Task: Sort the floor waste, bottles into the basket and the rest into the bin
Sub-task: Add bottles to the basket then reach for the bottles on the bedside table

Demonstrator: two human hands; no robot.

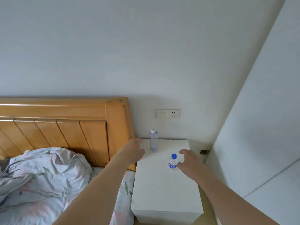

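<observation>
Neither hand grips yet: right hand (188,161) cups open beside the small bottle (173,163) (light, slippery; better taken mid-body), left hand (135,148) open near the tall bottle (153,142)

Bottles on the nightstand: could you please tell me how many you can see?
2. A tall clear bottle stands near the back of the white nightstand; a small blue-capped bottle stands nearer the front, beside the right hand. Others may be out of view.

Soft, even daylight, cool cast, no glare. Faint shadows on the wall (146,54) around the headboard (65,120) and behind the surface (164,184). Wide-angle bend: wall corner leans hard at right. Overall slightly soft, compression smear on the bedding (40,172).
</observation>
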